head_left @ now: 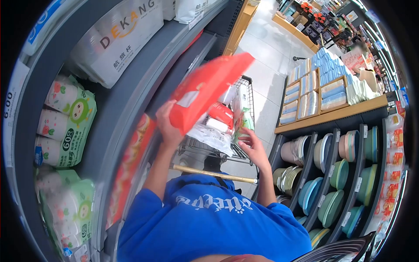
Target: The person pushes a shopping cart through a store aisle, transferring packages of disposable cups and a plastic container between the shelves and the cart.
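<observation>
My left hand [168, 124] grips the lower left edge of a large flat red package [205, 89]. The package is tilted, blurred by motion, and bears a pale label. It is held up over a wire shopping cart [248, 89] and hides part of it. My right hand [252, 147] is open with its fingers apart, close to a green-and-white pack [247, 118] in the cart. Also in the cart are a red pack [221, 114] and a white plastic bag [209, 137]. The cart's handle bar [214, 173] crosses in front of my blue shirt.
At left, dark shelves hold tissue roll packs [65, 122] and a bag of disposable cups [120, 41]. Red packages [131, 174] stand on the lower shelf. On the right, a rack holds stacked bowls [338, 174] below folded towels [327, 70]. Tiled floor [262, 52] stretches ahead.
</observation>
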Demonstrator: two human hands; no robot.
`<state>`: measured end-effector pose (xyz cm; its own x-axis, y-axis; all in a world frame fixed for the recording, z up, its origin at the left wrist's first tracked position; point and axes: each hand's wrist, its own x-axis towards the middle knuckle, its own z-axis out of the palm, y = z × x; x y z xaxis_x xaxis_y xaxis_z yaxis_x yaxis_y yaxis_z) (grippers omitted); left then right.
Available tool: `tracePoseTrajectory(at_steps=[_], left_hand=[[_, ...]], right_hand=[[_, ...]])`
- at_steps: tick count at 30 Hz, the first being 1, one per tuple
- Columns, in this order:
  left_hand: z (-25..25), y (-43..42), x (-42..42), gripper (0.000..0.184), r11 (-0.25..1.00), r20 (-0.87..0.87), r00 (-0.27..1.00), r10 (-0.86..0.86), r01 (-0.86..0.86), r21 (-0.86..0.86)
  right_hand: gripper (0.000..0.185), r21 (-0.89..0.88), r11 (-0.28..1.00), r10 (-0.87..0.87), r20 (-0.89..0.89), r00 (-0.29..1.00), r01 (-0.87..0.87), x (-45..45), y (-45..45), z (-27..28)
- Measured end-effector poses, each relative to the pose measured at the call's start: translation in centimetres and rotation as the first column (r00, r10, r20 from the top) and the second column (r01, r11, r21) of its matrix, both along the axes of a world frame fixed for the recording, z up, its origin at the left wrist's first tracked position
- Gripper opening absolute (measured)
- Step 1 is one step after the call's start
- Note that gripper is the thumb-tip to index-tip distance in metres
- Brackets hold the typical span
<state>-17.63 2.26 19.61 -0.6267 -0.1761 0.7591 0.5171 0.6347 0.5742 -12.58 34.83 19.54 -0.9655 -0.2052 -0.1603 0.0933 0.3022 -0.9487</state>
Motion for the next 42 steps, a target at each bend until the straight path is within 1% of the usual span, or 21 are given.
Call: tracePoseTrajectory(at_steps=[3,6,7,10,11,14,15,18,19,22,23,24,26,27,28,31,32,35,38,39,42], left_hand=[[-1.5,-2.0,-3.5,0.075,0.994,-0.079,0.994,0.078,-0.084,-0.072],[-2.9,-2.5,-6.3,0.075,0.992,-0.029,0.991,0.129,-0.128,0.015],[-3.3,-2.3,-6.8,0.068,0.975,0.112,0.974,0.197,-0.206,0.077],[-5.7,-2.5,-9.2,0.069,0.916,0.374,0.884,0.282,-0.364,0.168],[-6.3,-2.6,-10.3,0.067,0.92,0.334,0.913,0.234,-0.319,0.228],[-5.2,-2.2,-12.1,0.067,0.899,0.471,0.877,0.096,-0.279,0.337],[-5.0,-2.0,-13.2,0.067,0.915,0.441,0.884,0.154,-0.296,0.275],[-5.6,-2.5,-17.4,0.069,0.948,0.486,0.855,0.181,-0.283,0.145],[-6.8,-3.2,-19.5,0.078,0.965,0.449,0.885,0.127,-0.215,0.152],[-6.8,-2.7,-24.0,0.088,0.958,0.363,0.918,0.156,-0.231,0.171],[-6.1,-2.5,-24.9,0.096,0.95,0.431,0.896,0.108,-0.221,0.221],[-6.2,-2.4,-26.1,0.099,0.951,0.435,0.89,0.136,-0.24,0.194],[-6.9,-3.0,-28.6,0.101,0.942,0.578,0.794,0.188,-0.313,0.123],[-6.7,-2.9,-29.3,0.1,0.951,0.582,0.782,0.224,-0.307,0.046],[-7.6,-2.9,-30.3,0.096,0.95,0.478,0.836,0.269,-0.312,0.013],[-8.6,-2.9,-32.7,0.093,0.932,0.419,0.835,0.357,-0.35,-0.096],[-8.9,-3.0,-33.5,0.095,0.951,0.426,0.854,0.299,-0.306,-0.054],[-7.6,-1.4,-33.8,0.099,0.938,0.339,0.875,0.346,-0.312,-0.15],[-10.4,-1.6,-36.3,0.098,0.916,0.405,0.822,0.4,-0.364,-0.166],[-11.5,-1.9,-37.1,0.095,0.922,0.507,0.77,0.386,-0.339,-0.188],[-7.2,0.6,-35.1,0.088,0.942,0.7,0.644,0.307,-0.308,-0.13]], right_hand=[[0.054,0.058,0.998,0.0,0.036,0.999,-0.002,0.8,0.0,0.3],[0.05,0.104,0.995,-0.003,0.038,0.999,-0.001,1.3,0.4,0.4],[0.05,0.112,0.994,-0.01,0.061,0.998,0.003,1.4,0.6,0.2],[0.05,0.136,0.991,-0.009,0.065,0.998,0.001,1.7,1.3,-0.9],[0.05,0.143,0.99,-0.008,0.059,0.998,-0.001,1.7,1.5,-1.2],[0.049,0.183,0.983,-0.008,0.05,0.999,-0.001,1.7,2.2,-1.8],[0.049,0.199,0.98,-0.01,0.047,0.999,0.0,1.7,2.4,-2.0],[0.049,0.188,0.982,-0.019,0.051,0.999,0.009,1.6,2.9,-3.0],[0.049,0.187,0.982,-0.017,0.053,0.998,0.007,1.6,3.0,-3.3],[0.049,0.184,0.983,-0.017,0.048,0.999,0.008,1.4,3.4,-3.6],[0.049,0.18,0.984,-0.019,0.045,0.999,0.01,1.4,3.6,-3.3],[0.049,0.176,0.984,-0.022,0.043,0.999,0.014,1.4,3.8,-3.0],[0.048,0.212,0.977,-0.034,0.055,0.998,0.022,1.6,4.5,-2.6],[0.048,0.221,0.975,-0.051,0.057,0.997,0.037,1.8,4.9,-2.6],[0.048,0.231,0.972,-0.067,0.061,0.996,0.051,2.1,5.3,-2.6],[0.048,0.306,0.948,-0.117,0.063,0.991,0.092,3.1,6.7,-3.3],[0.048,0.312,0.945,-0.124,0.078,0.989,0.094,3.4,7.2,-3.4],[0.048,0.33,0.939,-0.143,0.107,0.984,0.101,3.7,8.3,-3.6],[0.049,0.35,0.93,-0.158,0.113,0.981,0.109,3.8,8.9,-4.0],[0.049,0.36,0.927,-0.158,0.116,0.981,0.107,3.7,9.1,-4.0],[0.049,0.397,0.915,-0.128,0.13,0.983,0.067,3.1,9.4,-4.3]])
